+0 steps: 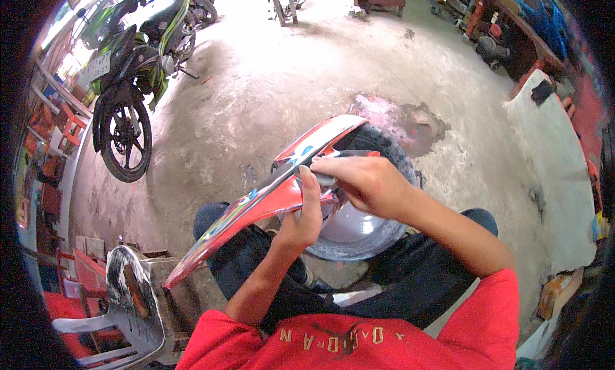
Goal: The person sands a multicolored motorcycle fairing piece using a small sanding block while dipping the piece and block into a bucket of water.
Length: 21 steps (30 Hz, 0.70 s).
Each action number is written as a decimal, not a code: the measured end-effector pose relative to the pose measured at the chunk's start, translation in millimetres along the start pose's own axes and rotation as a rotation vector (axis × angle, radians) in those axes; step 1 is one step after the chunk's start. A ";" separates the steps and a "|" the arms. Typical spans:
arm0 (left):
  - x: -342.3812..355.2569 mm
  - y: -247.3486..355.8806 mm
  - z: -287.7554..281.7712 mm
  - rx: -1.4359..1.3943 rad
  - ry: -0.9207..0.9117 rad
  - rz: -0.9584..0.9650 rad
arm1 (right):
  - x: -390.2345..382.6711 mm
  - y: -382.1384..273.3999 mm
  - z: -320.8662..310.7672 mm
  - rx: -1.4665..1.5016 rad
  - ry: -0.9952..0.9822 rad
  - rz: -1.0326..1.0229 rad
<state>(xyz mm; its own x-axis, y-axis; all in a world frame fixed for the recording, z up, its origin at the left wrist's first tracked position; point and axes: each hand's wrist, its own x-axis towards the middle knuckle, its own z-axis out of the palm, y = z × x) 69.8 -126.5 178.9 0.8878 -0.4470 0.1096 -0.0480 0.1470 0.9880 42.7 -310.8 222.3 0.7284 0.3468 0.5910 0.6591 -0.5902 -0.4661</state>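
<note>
A long, curved motorcycle body panel (256, 206), red with white, blue and yellow graphics, slants across my lap from lower left to upper middle. My left hand (302, 219) is closed around its lower edge, thumb up against the surface. My right hand (368, 184) bends over the panel's middle with fingers pinched together. Beneath those fingers shows a small dark grey piece (325, 179), mostly hidden, resting against the panel. Below both hands, between my knees, stands a wide round grey basin (359, 249) with a shiny inside; the panel's upper end overlaps its far rim.
A green and black motorcycle (128, 114) stands at far left. Beside my left knee is a worn chair (138, 306) with a scuffed seat. A pale panel (554, 178) and a wooden block (558, 293) lie at right. Wet pinkish stains (384, 117) mark the concrete beyond the basin.
</note>
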 end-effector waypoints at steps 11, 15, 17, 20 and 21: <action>-7.0 9.3 4.3 0.216 0.010 -0.243 | 0.8 20.9 -9.1 -0.105 -0.207 0.335; -6.7 -7.7 -4.7 0.152 -0.073 -0.168 | -2.6 -8.6 1.4 -0.032 0.026 0.077; -5.2 -16.6 -12.0 0.151 -0.230 -0.141 | -2.1 -10.1 2.2 0.019 0.132 0.007; 2.6 -31.6 8.8 0.086 0.478 -0.193 | 8.1 20.8 -13.4 -0.187 -0.280 0.439; 0.6 -31.1 0.7 0.089 0.476 -0.196 | 3.4 15.4 -8.9 -0.184 -0.279 0.442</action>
<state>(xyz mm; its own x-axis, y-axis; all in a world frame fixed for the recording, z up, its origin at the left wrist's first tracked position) 71.5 -131.9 148.3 0.9928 -0.0044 -0.1197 0.1198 0.0156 0.9927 53.6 -325.3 223.0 0.9667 0.2022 0.1567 0.2540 -0.8324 -0.4926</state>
